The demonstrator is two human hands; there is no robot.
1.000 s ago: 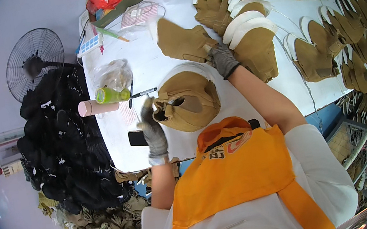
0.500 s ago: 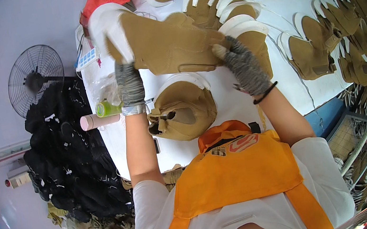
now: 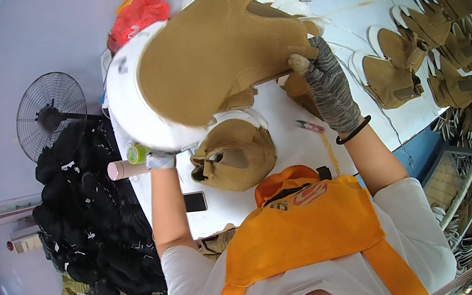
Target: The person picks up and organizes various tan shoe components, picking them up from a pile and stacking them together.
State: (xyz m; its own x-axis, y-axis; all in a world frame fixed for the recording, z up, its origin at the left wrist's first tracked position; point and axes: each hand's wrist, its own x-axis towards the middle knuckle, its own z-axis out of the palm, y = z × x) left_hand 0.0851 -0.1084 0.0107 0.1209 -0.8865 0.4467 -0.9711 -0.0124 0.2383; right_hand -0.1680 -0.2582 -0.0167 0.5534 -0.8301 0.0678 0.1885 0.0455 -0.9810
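The largest thing is the white table (image 3: 292, 151), at which the person works. At its left side stands a big heap of black pieces (image 3: 98, 212), and on its right part lie many brown pieces with white edging (image 3: 460, 44), some of them overlapping.

Next in size is the large brown piece (image 3: 197, 61), which is raised above the table; its wide white rim is turned to the left. Below it, a 2nd brown piece (image 3: 236, 166) rests on the table, rounded in shape, with its openings toward the left.

The right hand (image 3: 329, 83), in a grey knitted glove, is closed on the right end of the large brown piece, with the thumb on the near side. The left hand (image 3: 161, 160) is at the white rim, but only its cuff shows, so I cannot tell how its fingers stand.

Smaller things are a pink bottle (image 3: 125, 169), near this cuff, a dark phone (image 3: 195, 202) to the left of the apron (image 3: 299, 236), and finally a small pink tool (image 3: 310, 126).
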